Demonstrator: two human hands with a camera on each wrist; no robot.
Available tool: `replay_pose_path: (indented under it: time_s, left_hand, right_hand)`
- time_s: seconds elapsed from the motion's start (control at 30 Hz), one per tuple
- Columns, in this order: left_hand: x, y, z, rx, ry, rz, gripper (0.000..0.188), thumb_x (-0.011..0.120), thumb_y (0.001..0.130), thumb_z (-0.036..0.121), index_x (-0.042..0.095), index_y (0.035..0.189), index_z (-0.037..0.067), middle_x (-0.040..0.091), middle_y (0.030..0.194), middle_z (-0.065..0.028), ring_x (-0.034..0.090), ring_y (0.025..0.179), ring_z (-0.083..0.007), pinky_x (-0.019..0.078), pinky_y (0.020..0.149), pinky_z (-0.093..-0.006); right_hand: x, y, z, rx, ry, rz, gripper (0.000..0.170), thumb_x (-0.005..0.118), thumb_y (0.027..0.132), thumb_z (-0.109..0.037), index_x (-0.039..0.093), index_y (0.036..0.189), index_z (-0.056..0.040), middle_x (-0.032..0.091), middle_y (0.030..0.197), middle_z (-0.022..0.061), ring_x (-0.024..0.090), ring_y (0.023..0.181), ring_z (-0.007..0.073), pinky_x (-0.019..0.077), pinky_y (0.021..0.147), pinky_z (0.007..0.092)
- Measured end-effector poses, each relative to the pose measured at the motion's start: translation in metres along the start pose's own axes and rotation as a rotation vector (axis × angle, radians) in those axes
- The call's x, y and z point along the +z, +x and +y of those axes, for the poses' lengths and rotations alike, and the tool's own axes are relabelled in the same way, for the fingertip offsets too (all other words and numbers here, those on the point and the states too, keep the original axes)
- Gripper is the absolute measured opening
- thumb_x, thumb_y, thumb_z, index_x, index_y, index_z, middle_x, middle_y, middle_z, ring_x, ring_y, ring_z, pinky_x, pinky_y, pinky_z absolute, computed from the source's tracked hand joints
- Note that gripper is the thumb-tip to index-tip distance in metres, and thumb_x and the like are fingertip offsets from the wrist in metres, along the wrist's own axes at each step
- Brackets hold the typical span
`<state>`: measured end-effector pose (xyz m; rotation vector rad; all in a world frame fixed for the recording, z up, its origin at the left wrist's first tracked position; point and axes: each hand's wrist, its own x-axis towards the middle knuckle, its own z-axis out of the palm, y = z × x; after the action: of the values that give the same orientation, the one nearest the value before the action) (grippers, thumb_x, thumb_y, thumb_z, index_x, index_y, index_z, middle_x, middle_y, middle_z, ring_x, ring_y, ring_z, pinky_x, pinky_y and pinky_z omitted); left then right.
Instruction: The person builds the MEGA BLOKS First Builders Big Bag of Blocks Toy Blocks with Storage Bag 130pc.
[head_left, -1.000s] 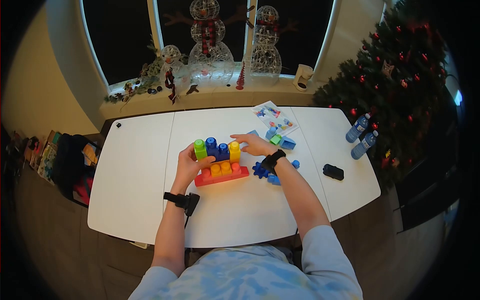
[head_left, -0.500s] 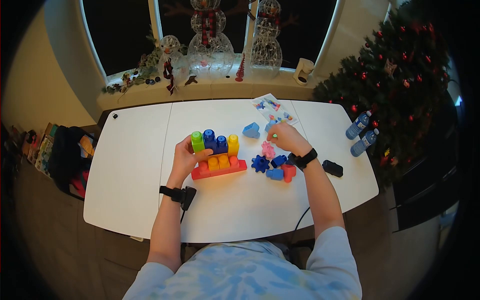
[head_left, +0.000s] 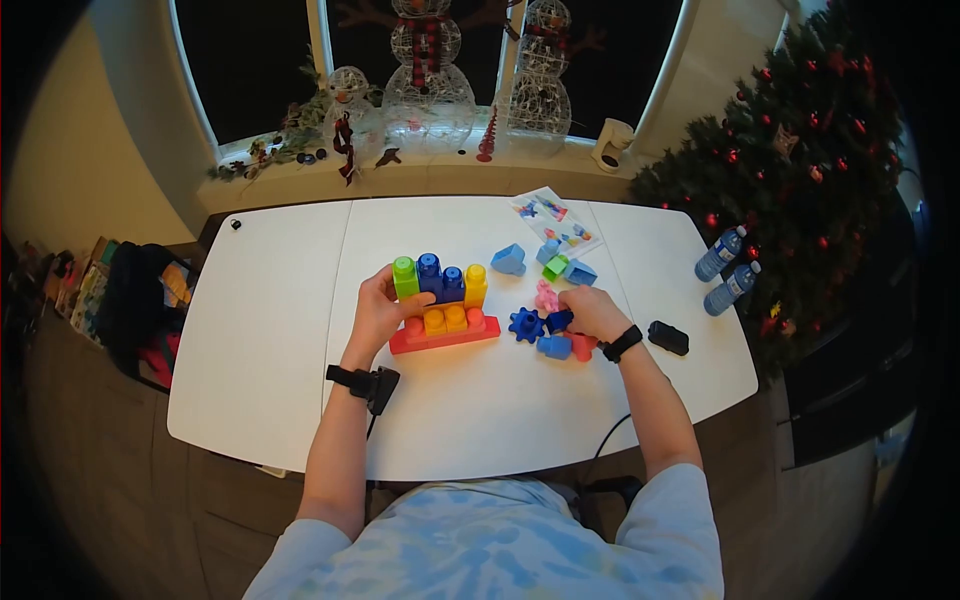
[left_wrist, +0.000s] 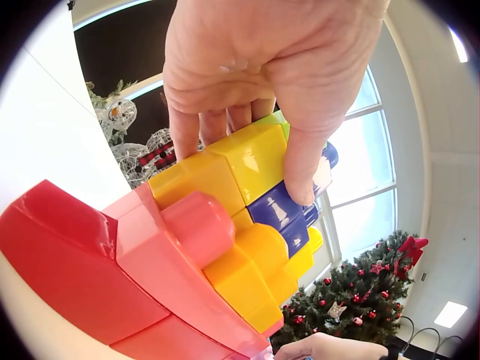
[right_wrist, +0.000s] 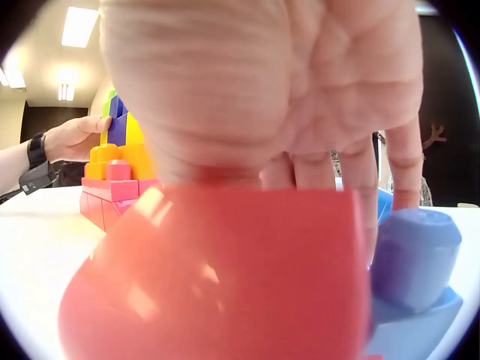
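On the table my left hand (head_left: 378, 308) grips a built stack of toy building blocks (head_left: 445, 318). Its base is red and pink, with orange and yellow blocks above, and green, dark blue and yellow blocks stand highest. In the left wrist view the thumb presses a dark blue block (left_wrist: 276, 206) while the fingers pass behind the stack. My right hand (head_left: 595, 314) is down among loose blocks, fingertips at a dark blue block (head_left: 558, 321). A coral-red block (right_wrist: 225, 277) hides part of those fingers in the right wrist view; I cannot tell whether they pinch anything.
Near the right hand lie a dark blue gear (head_left: 526, 324), a pink gear (head_left: 546, 295) and a light blue block (head_left: 553, 347). Farther back are a green block (head_left: 556, 267) and a picture sheet (head_left: 555, 220). Two water bottles (head_left: 720, 254) and a black case (head_left: 668, 338) stand right.
My right hand has moved from beside the stack, over the green block, then nearer to me onto the loose dark blue and red blocks. My left hand keeps its grip on the stack.
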<state>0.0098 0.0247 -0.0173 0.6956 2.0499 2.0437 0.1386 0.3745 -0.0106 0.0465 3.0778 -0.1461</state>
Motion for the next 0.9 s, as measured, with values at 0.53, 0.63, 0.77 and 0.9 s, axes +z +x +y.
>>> replay_pose_path:
  time_s: [0.53, 0.63, 0.77, 0.9]
  left_hand:
    - [0.001, -0.002, 0.007, -0.032, -0.036, -0.019, 0.039, 0.085, 0.081, 0.001, 0.066, 0.114, -0.001, 0.073, 0.103, -0.0057, 0.07, 0.094, -0.0137, 0.058, 0.088, -0.0295]
    - [0.0, -0.001, 0.005, -0.012, -0.042, -0.023, 0.039, 0.085, 0.081, 0.001, 0.066, 0.115, -0.001, 0.073, 0.103, -0.0059, 0.07, 0.093, -0.0139, 0.0583, 0.087, -0.0297]
    - [0.0, -0.001, 0.004, -0.027, -0.027, -0.019, 0.04, 0.085, 0.081, 0.001, 0.065, 0.116, -0.001, 0.073, 0.103, -0.0061, 0.07, 0.094, -0.0138, 0.0585, 0.087, -0.0297]
    - [0.0, 0.0, 0.001, -0.018, -0.062, -0.026, 0.04, 0.085, 0.081, 0.001, 0.065, 0.115, -0.001, 0.073, 0.103, -0.0059, 0.07, 0.095, -0.0138, 0.0584, 0.087, -0.0298]
  right_hand:
    - [-0.087, 0.059, -0.131, -0.441, 0.422, 0.38, 0.032, 0.082, 0.077, -0.014, 0.073, 0.105, -0.002, 0.066, 0.097, 0.011, 0.064, 0.085, 0.0286, 0.0529, 0.079, 0.0367]
    - [-0.081, 0.074, -0.136, -0.492, 0.444, 0.255, 0.031, 0.081, 0.076, -0.013, 0.074, 0.104, -0.0006, 0.068, 0.098, 0.0143, 0.066, 0.09, 0.0325, 0.0533, 0.084, 0.0402]
    - [-0.081, 0.077, -0.137, -0.451, 0.46, 0.176, 0.033, 0.082, 0.076, -0.015, 0.074, 0.105, 0.0002, 0.072, 0.098, 0.0177, 0.068, 0.094, 0.0335, 0.0541, 0.086, 0.0404]
    - [-0.078, 0.081, -0.134, -0.431, 0.534, 0.12, 0.037, 0.083, 0.076, -0.016, 0.073, 0.108, 0.0008, 0.074, 0.099, 0.0192, 0.07, 0.093, 0.0336, 0.0555, 0.087, 0.0388]
